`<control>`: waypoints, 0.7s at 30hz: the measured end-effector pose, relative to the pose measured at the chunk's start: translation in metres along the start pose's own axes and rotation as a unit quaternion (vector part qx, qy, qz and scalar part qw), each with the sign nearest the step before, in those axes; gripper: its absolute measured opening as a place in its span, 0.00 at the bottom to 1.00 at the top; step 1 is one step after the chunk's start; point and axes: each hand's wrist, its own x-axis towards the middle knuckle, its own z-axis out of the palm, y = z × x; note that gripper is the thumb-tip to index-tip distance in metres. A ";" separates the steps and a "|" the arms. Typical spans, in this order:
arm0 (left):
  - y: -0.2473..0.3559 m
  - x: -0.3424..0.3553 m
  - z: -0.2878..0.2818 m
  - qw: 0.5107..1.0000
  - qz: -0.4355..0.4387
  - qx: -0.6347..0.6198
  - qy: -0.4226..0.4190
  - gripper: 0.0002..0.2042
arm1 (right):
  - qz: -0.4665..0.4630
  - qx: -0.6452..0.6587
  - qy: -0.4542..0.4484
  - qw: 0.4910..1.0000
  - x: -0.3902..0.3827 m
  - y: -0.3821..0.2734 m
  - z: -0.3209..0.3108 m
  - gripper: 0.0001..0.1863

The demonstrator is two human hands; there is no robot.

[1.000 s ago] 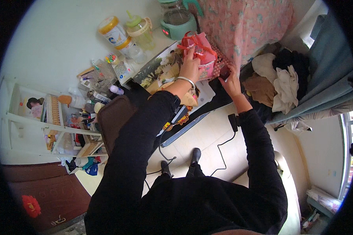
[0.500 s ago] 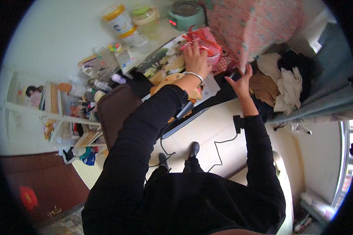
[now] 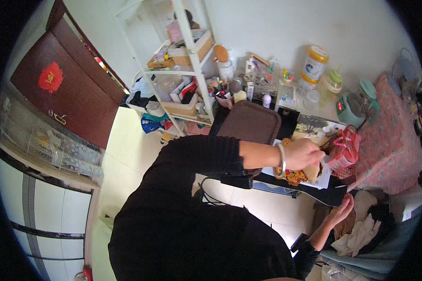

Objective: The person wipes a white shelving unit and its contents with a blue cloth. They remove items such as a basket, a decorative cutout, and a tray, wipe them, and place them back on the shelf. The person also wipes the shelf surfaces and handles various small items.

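My left hand (image 3: 301,154) is over the desk with curled fingers, just left of a pink-red bag (image 3: 342,152) with red straps; what those fingers hold, if anything, is hidden. Beneath and around it lie a cream item (image 3: 314,175), a yellow and red cut-out (image 3: 293,177) and a printed picture (image 3: 309,124). Lower right, my right hand (image 3: 338,211) has its fingers apart with nothing visible in them, by the desk's black front edge (image 3: 328,196) and a pile of clothes (image 3: 356,236).
A dark brown rectangular tray (image 3: 248,122) is at the desk's left, with bottles and a mint appliance (image 3: 348,111) behind. A white shelf (image 3: 194,68) holds baskets. A pink patterned cloth (image 3: 384,150) drapes at right. A brown door (image 3: 75,93) stands left; cables cross the floor.
The view has swung left, showing more of shelf and door. My left hand has moved off the bag's top and curled; my right hand has dropped toward the desk's front edge and clothes.
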 end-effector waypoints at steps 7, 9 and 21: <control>-0.024 -0.109 -0.069 0.794 -0.132 -0.590 -0.055 0.34 | -0.335 -0.030 -0.337 0.879 -0.117 -0.241 0.191 0.24; -0.038 -0.146 -0.084 0.781 -0.013 -0.619 -0.076 0.35 | -0.450 -0.112 -0.398 0.791 -0.156 -0.285 0.254 0.30; -0.112 -0.422 -0.342 0.840 0.045 -0.541 0.013 0.38 | -0.462 -0.178 -0.447 0.745 -0.342 -0.303 0.520 0.50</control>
